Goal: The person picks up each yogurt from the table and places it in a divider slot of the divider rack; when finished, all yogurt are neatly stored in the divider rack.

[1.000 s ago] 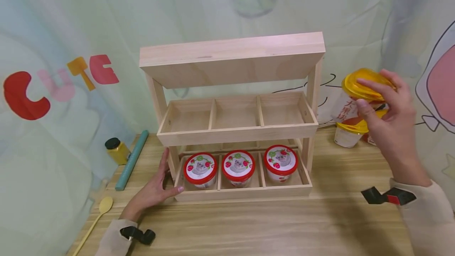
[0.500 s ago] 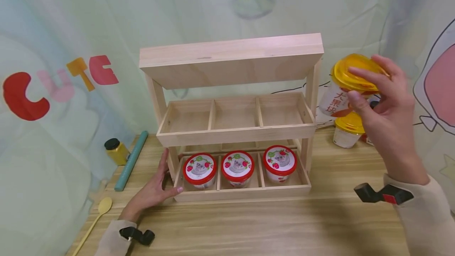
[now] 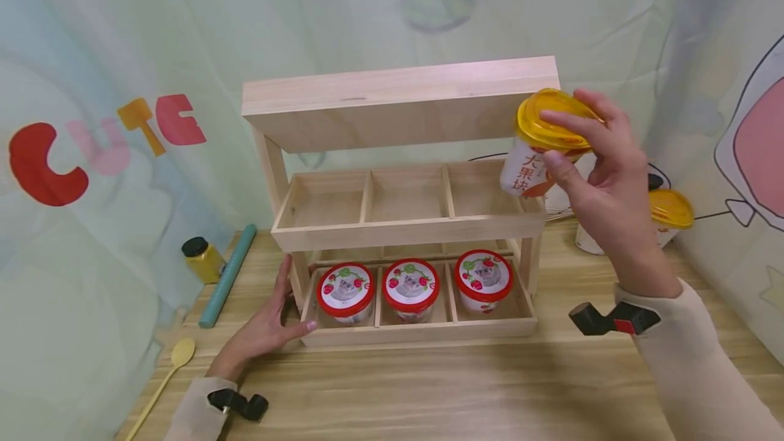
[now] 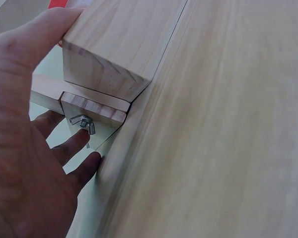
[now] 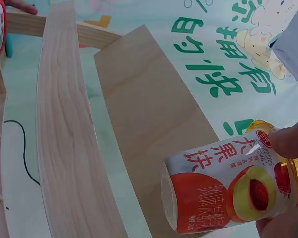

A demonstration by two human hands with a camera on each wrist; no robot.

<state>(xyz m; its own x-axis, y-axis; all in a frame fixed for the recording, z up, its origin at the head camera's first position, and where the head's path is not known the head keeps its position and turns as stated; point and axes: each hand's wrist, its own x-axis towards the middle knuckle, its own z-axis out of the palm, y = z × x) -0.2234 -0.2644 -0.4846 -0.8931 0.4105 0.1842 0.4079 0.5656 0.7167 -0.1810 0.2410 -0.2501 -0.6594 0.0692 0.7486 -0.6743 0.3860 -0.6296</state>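
A two-tier wooden display rack (image 3: 404, 231) stands on the table. My left hand (image 3: 260, 333) grips its lower left corner: the thumb lies at the lower tray's front edge, the fingers reach behind the side near a metal wing nut (image 4: 84, 123). In the lower tray's three compartments sit red-lidded yogurt cups (image 3: 410, 288), one in each. My right hand (image 3: 615, 186) holds a yogurt cup (image 3: 525, 167) by its yellow lid, thumb in front and fingers over the top. The cup hangs slightly tilted in front of the upper tray's right compartment; its fruit print faces the right wrist view.
Behind the right hand stand more yellow-lidded cups (image 3: 670, 213) on the table (image 3: 429, 393). At left are a yellow jar with a black cap (image 3: 203, 260), a teal rod (image 3: 228, 276) and a yellow spoon (image 3: 181, 354). A printed curtain (image 3: 392, 5) hangs behind.
My right hand has carried the yellow-lidded yogurt cup up from beside the other cups and leftward to the rack's upper right. The left hand and the red-lidded cups have stayed put.
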